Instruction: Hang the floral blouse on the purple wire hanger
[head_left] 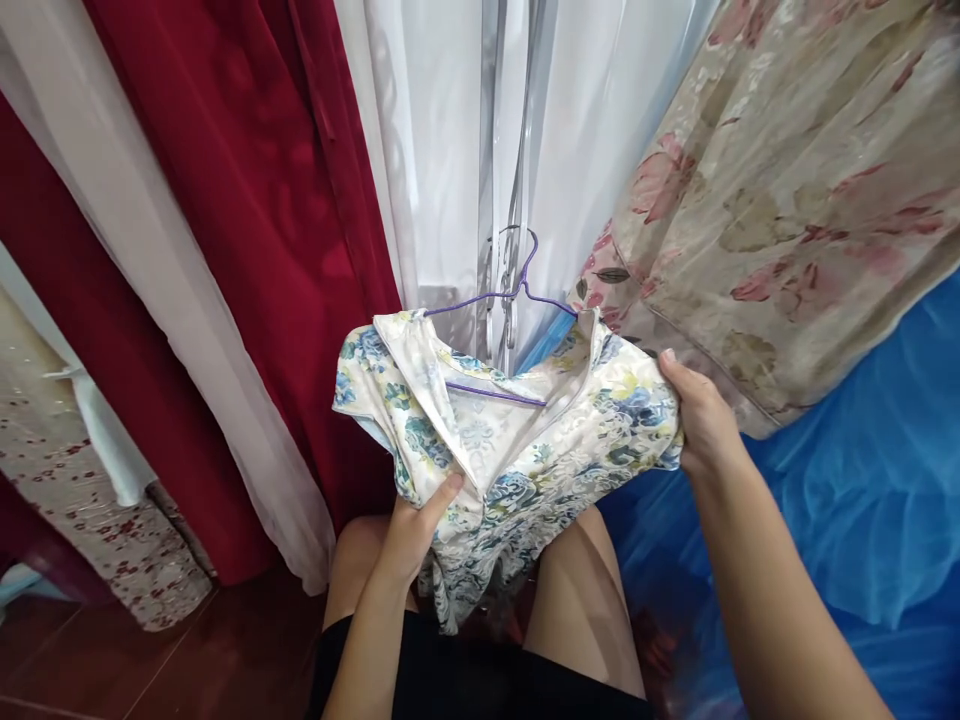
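A white dress [525,510] with blue and yellow flowers hangs on a purple wire hanger [523,285] in front of my knees. Its neckline gapes open, and the hanger's lower bar shows inside. My left hand [424,520] pinches the front edge of the neckline, thumb on top and the other fingers hidden under the cloth. At the far shoulder on the right, my right hand [701,410] grips the short sleeve with its thumb over the edge. The lower part of the dress falls between my legs.
Red drapes [247,200] and a pale sheer cloth [247,440] hang on the left. White fabric with ribbons [442,150] hangs behind the hanger. To the right are a beige floral cloth [795,220] and blue fabric [855,480]. Dark red tiles [225,650] cover the floor.
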